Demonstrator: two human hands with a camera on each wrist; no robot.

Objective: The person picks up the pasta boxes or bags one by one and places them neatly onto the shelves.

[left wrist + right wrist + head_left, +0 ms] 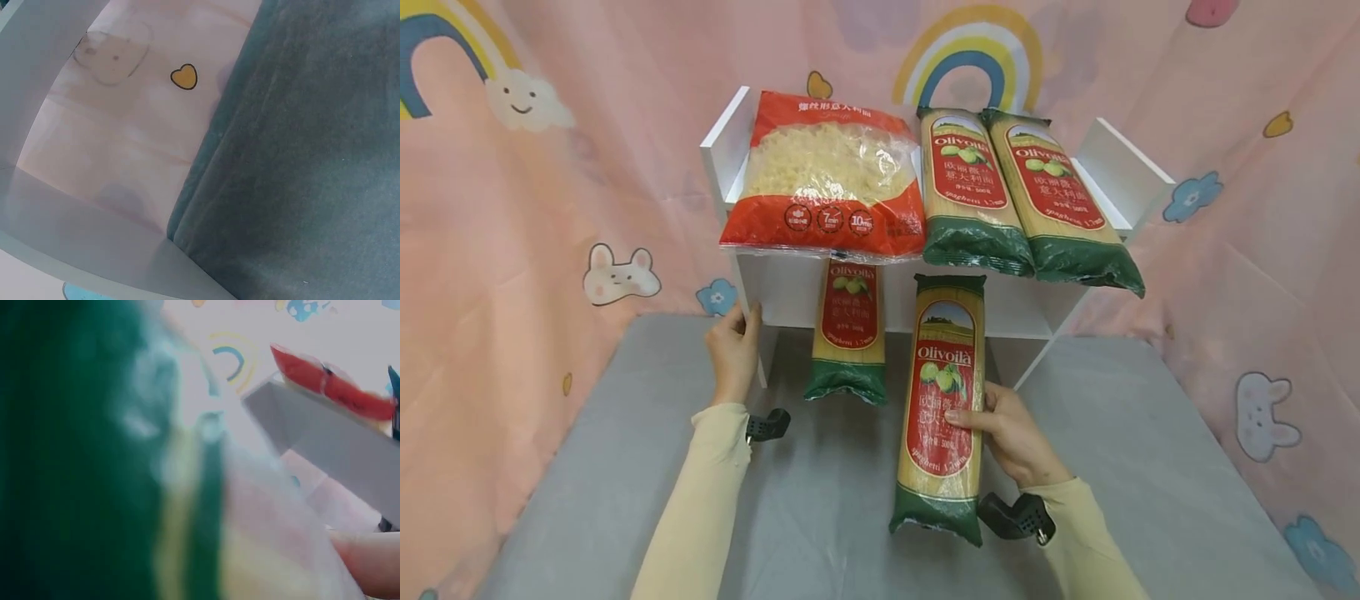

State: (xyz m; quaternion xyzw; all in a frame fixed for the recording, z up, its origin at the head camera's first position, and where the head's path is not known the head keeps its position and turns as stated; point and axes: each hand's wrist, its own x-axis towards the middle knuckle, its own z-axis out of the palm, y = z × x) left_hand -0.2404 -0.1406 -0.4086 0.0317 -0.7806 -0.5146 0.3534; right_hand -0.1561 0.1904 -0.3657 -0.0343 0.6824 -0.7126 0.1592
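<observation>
My right hand grips a spaghetti pack by its right edge, thumb across the red label. The pack stands nearly upright in front of the white shelf, and its green end fills much of the right wrist view, blurred. At the shelf's left side panel, my left hand holds the lower front edge. A second spaghetti pack lies on the lower level, its green end sticking out and its far end hidden under the top board.
On the top board lie a red bag of spiral pasta at the left and two spaghetti packs side by side at the right, their ends overhanging the front. A grey cloth covers the table; a pink patterned curtain hangs behind.
</observation>
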